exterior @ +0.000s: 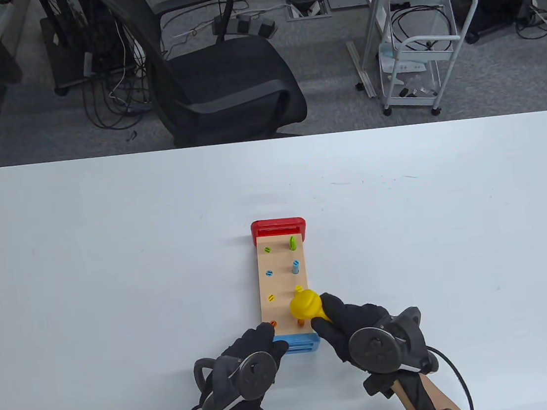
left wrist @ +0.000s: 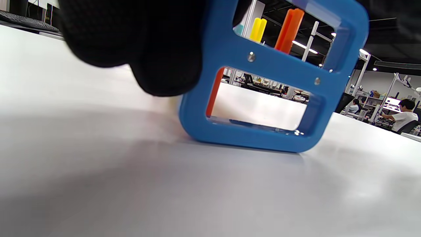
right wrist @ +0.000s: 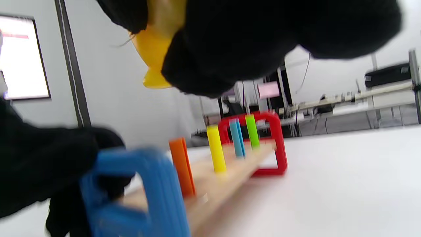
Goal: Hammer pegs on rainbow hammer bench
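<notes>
Bench [exterior: 283,283] at lower centre of the tabletop [exterior: 111,260], red end far, blue end near. Right hand [exterior: 353,327] fingers clamped on yellow hammer [exterior: 305,304] above the orange peg [right wrist: 182,166]. Left hand [exterior: 249,355] fingers curled on the blue end.

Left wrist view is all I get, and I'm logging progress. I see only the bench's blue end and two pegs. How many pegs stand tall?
Observer: Four. The right wrist view shows orange, yellow, blue and green pegs upright in one row.
Operator: Where is the hammer?
Observer: The right hand grips the yellow hammer. In the table view its head is over the near right part of the bench.
Operator: And the other row?
Observer: The table view shows the left row's pegs down level with the deck, for instance the green one.
</notes>
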Demonstrator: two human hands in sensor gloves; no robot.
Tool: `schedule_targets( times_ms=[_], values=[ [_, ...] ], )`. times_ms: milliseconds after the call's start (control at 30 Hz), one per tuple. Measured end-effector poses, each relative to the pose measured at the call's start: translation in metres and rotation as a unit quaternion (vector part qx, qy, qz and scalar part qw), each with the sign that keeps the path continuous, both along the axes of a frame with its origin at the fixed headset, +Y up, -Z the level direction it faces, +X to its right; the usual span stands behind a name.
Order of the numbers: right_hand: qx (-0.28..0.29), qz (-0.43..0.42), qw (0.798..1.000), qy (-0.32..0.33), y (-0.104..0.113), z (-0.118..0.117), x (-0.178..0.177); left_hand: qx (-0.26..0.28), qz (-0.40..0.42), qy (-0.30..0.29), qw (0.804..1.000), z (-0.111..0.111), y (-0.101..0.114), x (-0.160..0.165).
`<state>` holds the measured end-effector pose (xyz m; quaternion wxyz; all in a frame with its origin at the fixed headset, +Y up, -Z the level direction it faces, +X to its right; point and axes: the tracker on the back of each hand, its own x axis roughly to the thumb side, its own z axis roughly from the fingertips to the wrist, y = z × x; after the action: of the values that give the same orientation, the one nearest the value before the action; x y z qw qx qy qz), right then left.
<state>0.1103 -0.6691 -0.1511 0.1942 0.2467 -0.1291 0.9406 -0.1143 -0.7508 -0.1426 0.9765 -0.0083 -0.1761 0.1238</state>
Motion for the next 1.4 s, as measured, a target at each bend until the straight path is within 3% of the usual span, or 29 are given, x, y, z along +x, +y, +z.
schedule_targets(
  times_ms=[33, 133, 200, 233, 300, 333, 400, 433, 467, 500, 567, 600, 667, 700, 767, 800, 900, 967, 1000, 1033, 1100, 1167, 1233, 1267, 1300, 1333, 1400],
  values=[
    [0.001, 0.002, 1.000, -0.002, -0.001, 0.000, 0.000, -0.004, 0.000, -0.001, 1.000, -0.001, 0.000, 0.000],
    [-0.091, 0.101, 0.991, -0.014, -0.031, -0.011, -0.005, -0.023, 0.007, -0.008, 1.000, -0.003, 0.001, -0.002],
    [-0.053, 0.019, 0.998, 0.008, -0.022, -0.010, -0.003, -0.023, 0.006, -0.007, 1.000, -0.003, 0.001, -0.002],
    [-0.058, 0.042, 0.997, 0.003, -0.010, -0.005, 0.000, -0.023, 0.002, -0.007, 1.000, -0.003, 0.001, -0.001],
    [0.007, 0.012, 1.000, -0.003, -0.003, -0.002, 0.000, -0.026, 0.003, -0.009, 1.000, -0.003, 0.001, -0.002],
    [0.001, 0.009, 1.000, -0.002, -0.007, -0.002, -0.001, -0.030, 0.005, -0.011, 0.999, -0.003, 0.001, -0.002],
    [-0.083, 0.075, 0.994, 0.001, -0.032, -0.009, -0.008, -0.036, 0.008, -0.013, 0.999, -0.004, 0.001, -0.003],
    [-0.090, 0.089, 0.992, -0.022, -0.029, -0.006, -0.001, -0.037, 0.008, -0.014, 0.999, -0.004, 0.001, -0.003],
    [-0.048, 0.014, 0.999, 0.014, -0.021, -0.008, -0.005, -0.036, 0.006, -0.013, 0.999, -0.004, 0.002, -0.002],
    [-0.064, 0.044, 0.997, 0.003, -0.015, -0.008, -0.004, -0.035, 0.004, -0.013, 0.999, -0.004, 0.002, -0.002],
    [0.003, 0.011, 1.000, -0.002, -0.004, 0.000, -0.001, -0.037, 0.004, -0.014, 0.999, -0.004, 0.002, -0.003],
    [0.008, -0.006, 1.000, -0.002, -0.004, 0.000, -0.001, -0.038, 0.005, -0.015, 0.999, -0.004, 0.002, -0.003],
    [-0.055, 0.043, 0.998, 0.004, -0.018, -0.004, -0.006, -0.039, 0.006, -0.016, 0.999, -0.004, 0.002, -0.003],
    [-0.099, 0.116, 0.988, -0.011, -0.027, -0.008, -0.010, -0.040, 0.006, -0.016, 0.999, -0.004, 0.002, -0.003],
    [-0.029, 0.040, 0.999, 0.014, -0.019, -0.005, -0.010, -0.040, 0.005, -0.016, 0.999, -0.004, 0.002, -0.003],
    [-0.048, 0.069, 0.996, 0.005, -0.010, -0.003, -0.008, -0.041, 0.004, -0.016, 0.999, -0.005, 0.002, -0.003],
    [0.012, -0.013, 1.000, -0.001, -0.006, 0.002, -0.005, -0.042, 0.005, -0.017, 0.999, -0.005, 0.002, -0.003],
    [-0.075, 0.092, 0.993, -0.008, -0.028, -0.007, -0.012, -0.042, 0.005, -0.017, 0.999, -0.005, 0.002, -0.003],
    [-0.107, 0.147, 0.982, -0.042, -0.029, -0.004, -0.005, -0.043, 0.006, -0.017, 0.999, -0.005, 0.002, -0.003],
    [-0.040, 0.054, 0.998, -0.001, -0.025, -0.004, -0.009, -0.042, 0.005, -0.017, 0.999, -0.005, 0.002, -0.003],
    [-0.036, 0.070, 0.997, 0.001, -0.010, -0.002, -0.008, -0.042, 0.004, -0.017, 0.999, -0.005, 0.002, -0.003],
    [0.018, 0.017, 1.000, -0.009, -0.004, 0.002, -0.006, -0.044, 0.006, -0.017, 0.999, -0.005, 0.002, -0.003],
    [-0.017, 0.034, 0.999, -0.007, -0.015, -0.002, -0.008, -0.044, 0.005, -0.018, 0.999, -0.005, 0.002, -0.003],
    [-0.074, 0.106, 0.992, -0.012, -0.033, -0.007, -0.014, -0.044, 0.006, -0.018, 0.999, -0.005, 0.002, -0.003],
    [-0.090, 0.136, 0.986, -0.031, -0.032, -0.007, -0.010, -0.045, 0.006, -0.017, 0.999, -0.005, 0.002, -0.003],
    [-0.035, 0.059, 0.998, 0.000, -0.028, -0.006, -0.010, -0.044, 0.006, -0.018, 0.999, -0.005, 0.002, -0.003],
    [-0.030, 0.072, 0.997, 0.004, -0.014, -0.004, -0.008, -0.045, 0.005, -0.018, 0.999, -0.005, 0.002, -0.003]
  ],
)
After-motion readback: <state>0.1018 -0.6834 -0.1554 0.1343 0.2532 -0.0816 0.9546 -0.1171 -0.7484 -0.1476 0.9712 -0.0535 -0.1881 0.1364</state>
